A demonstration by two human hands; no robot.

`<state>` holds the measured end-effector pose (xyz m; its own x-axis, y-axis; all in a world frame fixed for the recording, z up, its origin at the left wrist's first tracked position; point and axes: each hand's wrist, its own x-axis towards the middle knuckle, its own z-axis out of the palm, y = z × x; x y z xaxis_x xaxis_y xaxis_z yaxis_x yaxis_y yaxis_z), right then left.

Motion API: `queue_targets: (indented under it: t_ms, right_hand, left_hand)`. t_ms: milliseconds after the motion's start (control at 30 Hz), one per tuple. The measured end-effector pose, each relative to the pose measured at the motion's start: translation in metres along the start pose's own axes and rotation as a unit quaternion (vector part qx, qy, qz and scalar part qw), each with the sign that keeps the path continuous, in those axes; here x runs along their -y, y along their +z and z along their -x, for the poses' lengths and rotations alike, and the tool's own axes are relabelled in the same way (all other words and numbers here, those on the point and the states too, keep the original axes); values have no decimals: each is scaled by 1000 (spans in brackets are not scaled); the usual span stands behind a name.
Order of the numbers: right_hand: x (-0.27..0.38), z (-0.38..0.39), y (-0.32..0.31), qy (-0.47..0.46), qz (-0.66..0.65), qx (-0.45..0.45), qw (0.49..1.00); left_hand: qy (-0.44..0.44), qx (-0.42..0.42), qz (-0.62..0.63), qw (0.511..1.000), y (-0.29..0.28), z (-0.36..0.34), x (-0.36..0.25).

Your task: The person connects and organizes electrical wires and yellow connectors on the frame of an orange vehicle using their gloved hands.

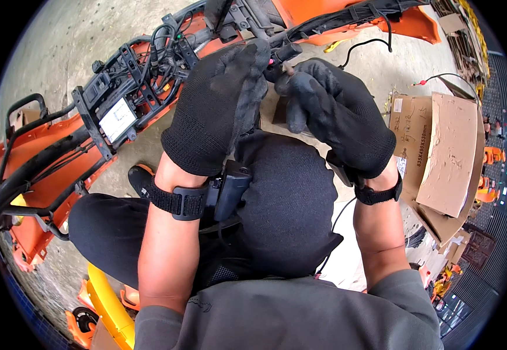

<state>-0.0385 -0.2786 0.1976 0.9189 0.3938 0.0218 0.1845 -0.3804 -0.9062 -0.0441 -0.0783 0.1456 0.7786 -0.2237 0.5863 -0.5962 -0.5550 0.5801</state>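
My left hand [215, 114] wears a black knit glove with a coated palm. Its fingers are closed around something mostly hidden, beside a short black cylindrical part [289, 52] with a small pink-red spot. Close by on the right, my right hand [347, 116], gloved the same way, has its fingertips pinched together. A small pale brownish tip [289, 69] shows there, too small to name. Both hands are raised near the orange and black vehicle frame [253, 17]. Whether the right fingers touch the black part cannot be told.
Left of my hands, a wiring bundle [159, 49] and a white-labelled box [118, 119] sit on the frame. A black cable [376, 42] hangs at the upper right. An opened cardboard box [434, 157] stands on the right, and a yellow curved part [108, 306] lies at the lower left.
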Motion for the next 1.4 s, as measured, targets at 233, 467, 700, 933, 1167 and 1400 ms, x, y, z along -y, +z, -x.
queue_targets:
  t_ms: [233,467,700,933,1167,1400]
  right_hand:
    - [15,1,1,91,-36,35,995]
    - [5,9,3,21,40,-8,999]
    - [6,11,3,64,-2,6,998]
    - [-4,13,8,-10,63,-26,998]
    - [-21,16,1,-187,193,-12,963]
    - [-31,22,4,-297,316,-109,894]
  left_hand:
    - [-38,79,-28,996,-4,2,1]
    - [34,-8,-16,999,5,-2,2]
    - [89,-35,-89,991,8,-3,6]
    - [-228,92,208,947,-2,-13,-20]
    - [-244,-5,301,922,11,-10,-33]
    - [-212,14,264,941,10,-15,-38]
